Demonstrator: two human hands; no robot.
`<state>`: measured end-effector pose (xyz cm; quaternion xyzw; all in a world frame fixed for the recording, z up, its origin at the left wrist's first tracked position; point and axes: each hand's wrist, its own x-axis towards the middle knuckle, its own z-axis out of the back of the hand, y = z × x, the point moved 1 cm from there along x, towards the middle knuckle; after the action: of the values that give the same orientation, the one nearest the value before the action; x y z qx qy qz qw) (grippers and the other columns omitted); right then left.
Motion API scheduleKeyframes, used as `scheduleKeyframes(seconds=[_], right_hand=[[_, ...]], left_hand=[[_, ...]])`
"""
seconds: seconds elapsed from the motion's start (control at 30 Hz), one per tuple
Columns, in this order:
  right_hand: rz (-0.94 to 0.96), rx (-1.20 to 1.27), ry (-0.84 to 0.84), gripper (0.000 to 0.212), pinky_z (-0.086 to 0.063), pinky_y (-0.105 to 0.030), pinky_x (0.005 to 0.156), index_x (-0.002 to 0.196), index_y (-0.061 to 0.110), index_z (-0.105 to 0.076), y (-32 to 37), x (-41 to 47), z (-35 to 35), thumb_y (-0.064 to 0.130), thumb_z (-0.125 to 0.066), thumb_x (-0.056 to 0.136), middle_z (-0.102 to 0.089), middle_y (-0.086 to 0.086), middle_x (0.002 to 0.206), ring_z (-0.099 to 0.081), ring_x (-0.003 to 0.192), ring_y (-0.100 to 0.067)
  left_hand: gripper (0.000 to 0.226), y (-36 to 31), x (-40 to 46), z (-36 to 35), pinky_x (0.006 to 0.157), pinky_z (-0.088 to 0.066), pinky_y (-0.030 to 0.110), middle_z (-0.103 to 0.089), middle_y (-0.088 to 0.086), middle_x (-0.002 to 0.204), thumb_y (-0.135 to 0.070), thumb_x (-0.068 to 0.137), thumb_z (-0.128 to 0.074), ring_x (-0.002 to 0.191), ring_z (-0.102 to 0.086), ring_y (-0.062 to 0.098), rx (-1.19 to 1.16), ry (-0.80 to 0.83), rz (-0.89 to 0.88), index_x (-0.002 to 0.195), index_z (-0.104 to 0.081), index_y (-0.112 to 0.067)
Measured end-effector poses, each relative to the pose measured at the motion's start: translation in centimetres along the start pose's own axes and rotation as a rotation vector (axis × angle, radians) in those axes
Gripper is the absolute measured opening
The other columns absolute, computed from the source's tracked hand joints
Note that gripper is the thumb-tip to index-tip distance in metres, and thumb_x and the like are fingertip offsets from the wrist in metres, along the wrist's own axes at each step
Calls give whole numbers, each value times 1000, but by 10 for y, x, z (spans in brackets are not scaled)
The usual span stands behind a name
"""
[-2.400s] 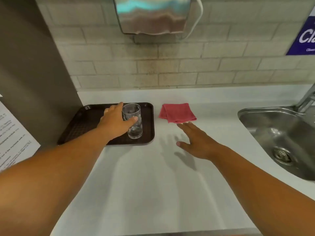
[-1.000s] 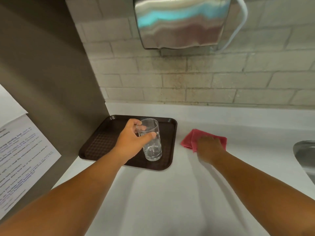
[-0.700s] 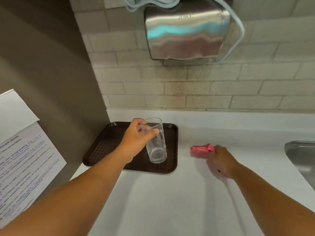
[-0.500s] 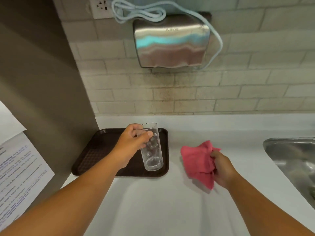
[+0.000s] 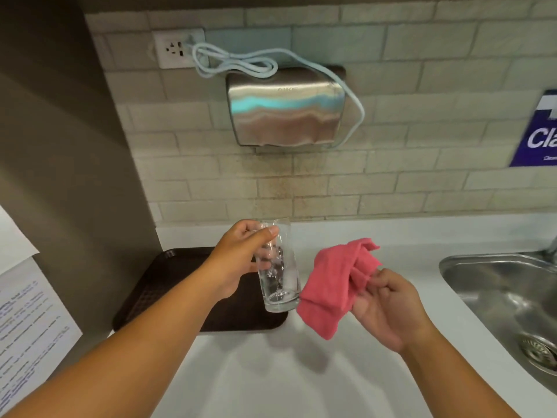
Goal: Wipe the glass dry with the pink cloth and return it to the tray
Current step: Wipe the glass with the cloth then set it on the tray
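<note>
From the head view, a blue sign (image 5: 539,131) at the right edge of the tiled wall shows the white letters "Cla", cut off by the frame; the steel hand dryer (image 5: 284,108) carries a faint embossed name too blurred to read, and the printed sheet (image 5: 28,321) on the left wall is too small to make out. The brown tray (image 5: 168,285) on the white counter (image 5: 271,381) looks bare of anything standing on it. The steel sink (image 5: 506,300) at right shows only its drain. The glass (image 5: 278,267) is lifted above the tray's right edge, slightly tilted, with perhaps droplets inside. The left hand (image 5: 238,263) grips it near the rim, fingers and thumb wrapped round it. The right hand (image 5: 388,309), palm up, pinches the crumpled pink cloth (image 5: 334,285), which hangs just beside the glass's base.
</note>
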<state>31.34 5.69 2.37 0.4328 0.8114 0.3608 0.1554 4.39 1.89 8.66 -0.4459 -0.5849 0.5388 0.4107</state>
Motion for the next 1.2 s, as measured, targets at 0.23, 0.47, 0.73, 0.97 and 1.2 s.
scheduleKeyframes(seconds=[0.23,0.47,0.73,0.97,1.2], right_hand=[[110,-783,10,24,-60,-27,77,110,28,-81,-8,-3,-40,18,-71,91,-82,0,102,-77,91,-14],[385,-826,-131,64,-61,-20,79,121,39,-61,-46,7,-69,48,-89,64,-67,18,114,-70,108,-1],[407,-875,30,56,-44,-30,120,157,51,-38,-57,18,-81,61,-49,103,-49,19,160,-48,148,-4],[576,-972,-11,56,-39,-9,113,159,33,-41,-59,13,-74,13,-42,107,-40,43,158,-43,146,11],[547,-1185,-19,60,-48,-20,113,155,66,-30,-61,6,-76,46,-52,103,-28,22,173,-41,150,4]], left_hand=[[55,-17,-9,-7,67,-64,30,-76,3,108,-39,91,-84,83,-70,19,109,0,-35,129,-62,-6],[57,-14,-18,-15,61,-58,23,-74,1,101,-48,88,-84,75,-68,12,99,-66,-67,124,-65,-7],[49,-16,-18,-17,69,-54,34,-77,3,102,-50,90,-82,70,-70,10,77,-96,-66,118,-64,-14],[52,-12,-17,-20,68,-56,35,-76,4,94,-51,89,-82,61,-71,10,69,-135,-47,120,-65,-14],[51,-11,-14,-21,71,-59,38,-78,1,95,-53,87,-84,68,-73,13,110,-141,-32,116,-65,-16]])
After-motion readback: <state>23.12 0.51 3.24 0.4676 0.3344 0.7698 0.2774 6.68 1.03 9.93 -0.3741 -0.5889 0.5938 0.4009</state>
